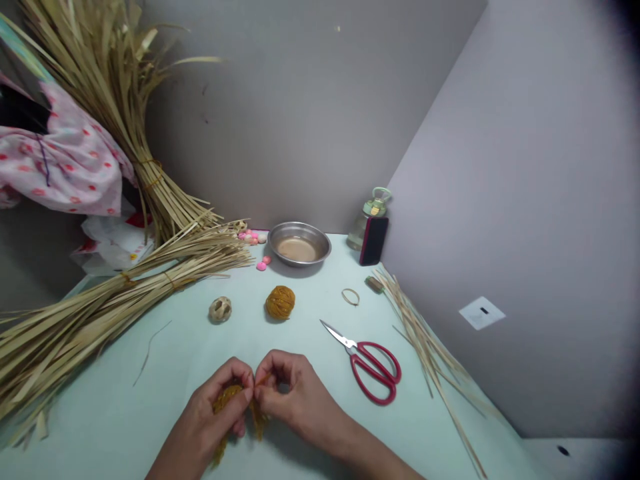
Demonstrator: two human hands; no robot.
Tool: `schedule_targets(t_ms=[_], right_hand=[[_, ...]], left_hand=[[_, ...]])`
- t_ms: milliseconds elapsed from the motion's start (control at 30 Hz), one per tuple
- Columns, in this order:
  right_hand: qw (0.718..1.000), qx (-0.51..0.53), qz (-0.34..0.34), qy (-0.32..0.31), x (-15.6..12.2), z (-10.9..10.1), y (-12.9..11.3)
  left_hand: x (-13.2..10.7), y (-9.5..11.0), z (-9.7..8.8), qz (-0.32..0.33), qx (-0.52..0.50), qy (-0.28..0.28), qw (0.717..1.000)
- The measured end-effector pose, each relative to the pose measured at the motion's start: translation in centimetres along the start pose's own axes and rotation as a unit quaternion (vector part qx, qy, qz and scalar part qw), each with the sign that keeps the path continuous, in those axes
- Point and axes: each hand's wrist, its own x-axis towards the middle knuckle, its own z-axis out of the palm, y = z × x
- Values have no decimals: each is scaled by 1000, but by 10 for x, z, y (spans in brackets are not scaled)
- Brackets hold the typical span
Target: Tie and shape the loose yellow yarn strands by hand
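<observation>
My left hand (210,413) is closed around a golden-brown knotted yarn piece (227,396), whose loose ends hang below the fingers. Beside it, thumb to thumb, my right hand (300,393) pinches a strand of the same yarn. The fingers cover much of the piece, so its shape is partly hidden. Beyond my hands sits a ball of the same golden-brown yarn (281,303). A small pale woven ball (220,310) lies to its left. Scissors with red handles (375,370) rest to the right, blades slightly apart and pointing away to the left.
Bundles of dry straw strips (145,287) cover the left side. A metal bowl with liquid (299,245) stands at the back near pink pieces (261,265). A phone (374,241) leans on a bottle (357,230). A thin ring (351,297) and loose strips (430,333) lie right.
</observation>
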Motion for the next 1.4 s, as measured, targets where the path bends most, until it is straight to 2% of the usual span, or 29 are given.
schedule_targets(t_ms=[167,400,500,733,833,1100,1300,1400], right_hand=[[1000,14,-1,-2,0,2,2],[1000,19,0,8,0,2,-3],[1000,10,-2,8,-1,3,-4],[1000,3,4,20,3,6,2],[999,41,-8,12,6,5,6],[991,136,-18,-4,9,5,11],[990,135,-25,-29,11,3,13],[994,103,-29,9,12,1,12]], left_hand=[[-1,-1,0,-27,-98,-2,995],[-1,-4,-4,-6,-5,-15,1000],[2,-9,-6,-1,0,-15,1000],[7,-14,-6,-27,-157,-24,987],[5,-9,-5,-36,-192,-11,981],[4,0,0,-31,-208,38,977],[10,-5,-2,-21,-213,54,975],[9,-2,0,-24,-201,84,976]])
